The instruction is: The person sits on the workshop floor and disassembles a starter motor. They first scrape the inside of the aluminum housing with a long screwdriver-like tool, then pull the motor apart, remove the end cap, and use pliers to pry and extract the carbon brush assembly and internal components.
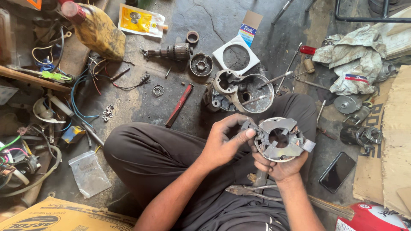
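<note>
A round metal brush-holder plate [280,139] with a centre hole and several grey brush boxes is held over my lap. My right hand [280,167] cups it from below. My left hand [222,143] grips its left rim, thumb pressed on a brush box. Pliers [250,191] lie on my dark trousers just under the hands. Beyond my knees, a grey motor housing [242,92] rests on the concrete floor.
An armature [173,52], a round cap [201,64], a red-handled tool [180,105] and loose nuts [107,113] lie on the floor ahead. Wires and a yellow oil bottle [98,30] are at left. A phone [337,172], rags [355,57] and cardboard [396,141] are at right.
</note>
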The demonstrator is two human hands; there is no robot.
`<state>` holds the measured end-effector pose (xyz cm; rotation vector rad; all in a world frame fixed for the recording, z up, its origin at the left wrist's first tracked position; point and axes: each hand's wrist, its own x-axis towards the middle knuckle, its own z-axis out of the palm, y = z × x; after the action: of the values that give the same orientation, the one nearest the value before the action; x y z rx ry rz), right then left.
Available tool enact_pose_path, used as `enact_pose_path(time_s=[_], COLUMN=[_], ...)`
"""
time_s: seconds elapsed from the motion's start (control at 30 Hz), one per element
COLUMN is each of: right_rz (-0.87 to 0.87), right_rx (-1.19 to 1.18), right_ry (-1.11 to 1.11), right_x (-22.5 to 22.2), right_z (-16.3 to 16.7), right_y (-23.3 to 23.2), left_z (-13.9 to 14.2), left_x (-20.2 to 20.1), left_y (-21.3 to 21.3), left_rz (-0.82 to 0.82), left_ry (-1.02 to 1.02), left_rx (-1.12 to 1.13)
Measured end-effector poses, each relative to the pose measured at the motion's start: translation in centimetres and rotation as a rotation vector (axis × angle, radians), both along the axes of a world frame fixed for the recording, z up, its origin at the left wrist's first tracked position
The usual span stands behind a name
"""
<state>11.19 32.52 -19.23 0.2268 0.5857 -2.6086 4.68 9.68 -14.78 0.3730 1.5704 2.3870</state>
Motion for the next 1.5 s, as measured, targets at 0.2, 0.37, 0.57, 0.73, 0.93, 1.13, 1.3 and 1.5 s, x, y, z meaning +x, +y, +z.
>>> enact_pose_path(time_s=[0.2, 0.37, 0.57, 0.73, 0.93, 1.13, 1.3, 1.5], right_rz=[0.011, -0.018, 0.107, 0.078, -0.181, 0.058, 0.122, -0.166], right_rx=[0.026, 0.131, -0.313, -0.21, 0.247, 0.263, 0.827, 1.607], right_ry=[0.025, -0.003, -0.009, -0.062, -0.189, -0.089, 0.093, 0.113], right_x=[-0.1, -0.4, -0.2, 0.2, 0.7, 0.9, 0.1, -2.2], right_z=[-0.8, -0.2, -0.4, -2.1, -3.9, -5.3, -5.0, 1.9], right_y=[0.6, 0.6, -0.6, -0.7, 0.7, 2.6, 3.5, 5.7], left_z=[-1.5, -2.4, -1.0, 0.2, 0.4, 1.5, 2.2, 1.7], left_x=[-0.1, -0.4, -0.3, -0.6, 0.6, 0.8, 0.4, -0.3], left_y=[0.3, 0.6, 0.2, 0.0, 0.1, -0.3, -2.0, -4.5], left_rz=[-0.041, -0.105, -0.154, -0.152, -0.12, 0.023, 0.1, 0.179], left_ry=[-0.075, -0.175, 0.202, 0.524, 0.408, 0.338, 0.346, 0.292], left_rx=[0.071, 0.163, 0.163, -0.367, -0.267, -0.18, -0.257, -0.086])
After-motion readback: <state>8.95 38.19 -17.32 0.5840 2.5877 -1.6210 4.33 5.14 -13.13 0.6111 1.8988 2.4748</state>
